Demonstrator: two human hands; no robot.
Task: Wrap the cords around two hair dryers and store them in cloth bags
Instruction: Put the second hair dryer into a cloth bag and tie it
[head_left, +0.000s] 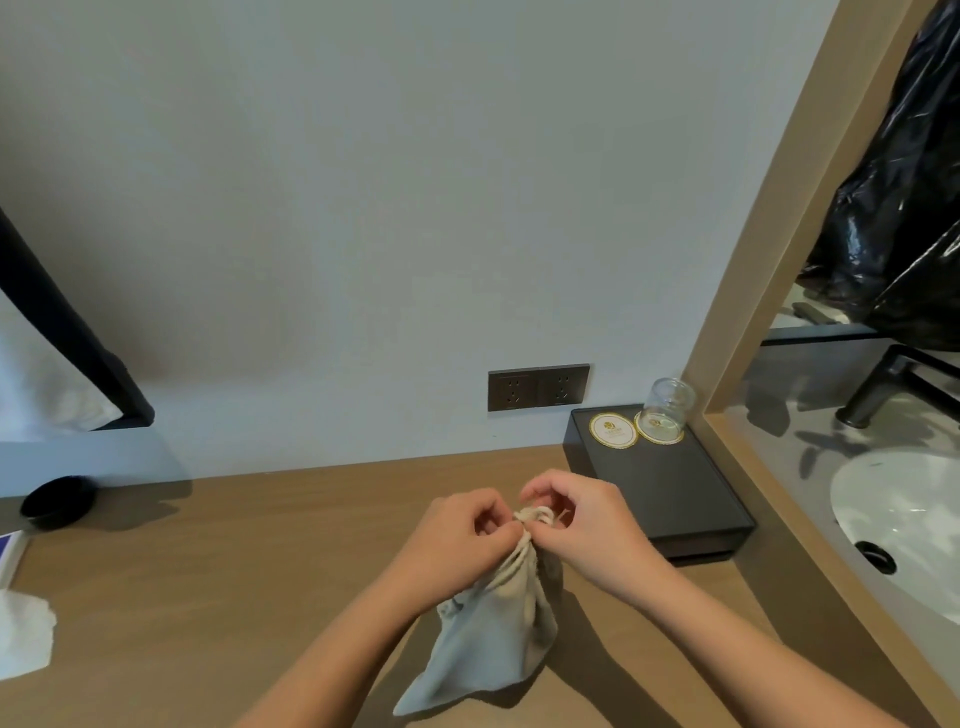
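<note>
holds the cloth bag (498, 623) upright on the tabletop (234, 571), left grip (457, 535) curled tight round its gathered neck and right grip (582, 525) pinching the drawstring (535, 515) just above, and risks a slack knot letting the neck reopen or a hard tug toppling the bag.

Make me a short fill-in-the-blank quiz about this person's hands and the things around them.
1. The left hand and right hand pinch the drawstring of the cloth bag, which rests on the ____ counter.
2. The black tray holds ____ round coasters.
3. Only ____ coaster has a glass on it.
Missing words: wooden; two; one.
</note>
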